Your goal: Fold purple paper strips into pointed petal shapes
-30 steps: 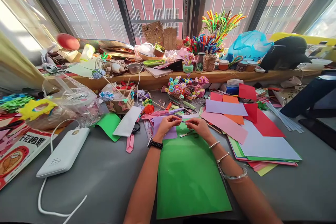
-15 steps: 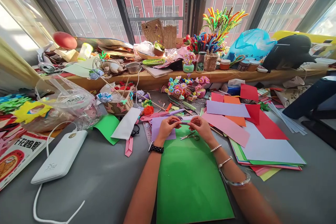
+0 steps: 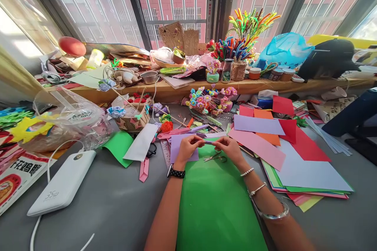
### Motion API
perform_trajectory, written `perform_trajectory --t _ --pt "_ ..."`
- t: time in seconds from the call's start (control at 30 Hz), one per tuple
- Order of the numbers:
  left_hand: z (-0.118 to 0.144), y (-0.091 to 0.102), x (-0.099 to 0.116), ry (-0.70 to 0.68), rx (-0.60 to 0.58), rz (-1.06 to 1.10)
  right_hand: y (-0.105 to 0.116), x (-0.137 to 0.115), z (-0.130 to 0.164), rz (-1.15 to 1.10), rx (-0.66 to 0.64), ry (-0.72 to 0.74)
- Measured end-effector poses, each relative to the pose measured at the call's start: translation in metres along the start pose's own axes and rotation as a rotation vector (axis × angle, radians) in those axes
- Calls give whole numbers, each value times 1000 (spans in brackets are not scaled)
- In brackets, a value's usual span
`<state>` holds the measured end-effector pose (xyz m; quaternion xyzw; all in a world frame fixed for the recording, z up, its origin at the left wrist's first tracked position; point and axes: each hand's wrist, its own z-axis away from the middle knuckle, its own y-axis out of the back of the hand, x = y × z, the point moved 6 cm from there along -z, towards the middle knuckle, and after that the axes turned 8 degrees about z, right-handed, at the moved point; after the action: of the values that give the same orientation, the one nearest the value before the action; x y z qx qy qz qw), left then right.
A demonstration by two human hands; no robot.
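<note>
A narrow purple paper strip [image 3: 209, 142] is stretched between my two hands, above the far end of a green sheet [image 3: 219, 204]. My left hand [image 3: 189, 149] pinches its left end between thumb and fingers. At the other end, my right hand [image 3: 229, 150] has its fingers closed on the strip. Small scissors [image 3: 216, 158] lie on the green sheet just below my right hand. A purple sheet of paper [image 3: 176, 147] lies partly hidden behind my left hand.
To the right are stacked coloured sheets [image 3: 315, 176] and a pink sheet [image 3: 259, 147]. A white power bank [image 3: 63, 184] with a cable lies at left, near a folded white paper [image 3: 141, 142]. Crochet flowers [image 3: 203, 100] stand behind my hands, before a crowded sill [image 3: 176, 93].
The view has shifted slightly, so things on the table appear a little lower. Both hands still hold the purple strip, and my right hand has turned a little with its fingers lower.
</note>
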<state>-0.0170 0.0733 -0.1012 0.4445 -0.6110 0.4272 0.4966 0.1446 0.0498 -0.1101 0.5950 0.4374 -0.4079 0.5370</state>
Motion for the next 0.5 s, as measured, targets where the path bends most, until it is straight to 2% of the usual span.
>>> perform_trajectory --t 0.5 --pt "0 0 2 -7 3 23 0 1 1 -10 20 -2"
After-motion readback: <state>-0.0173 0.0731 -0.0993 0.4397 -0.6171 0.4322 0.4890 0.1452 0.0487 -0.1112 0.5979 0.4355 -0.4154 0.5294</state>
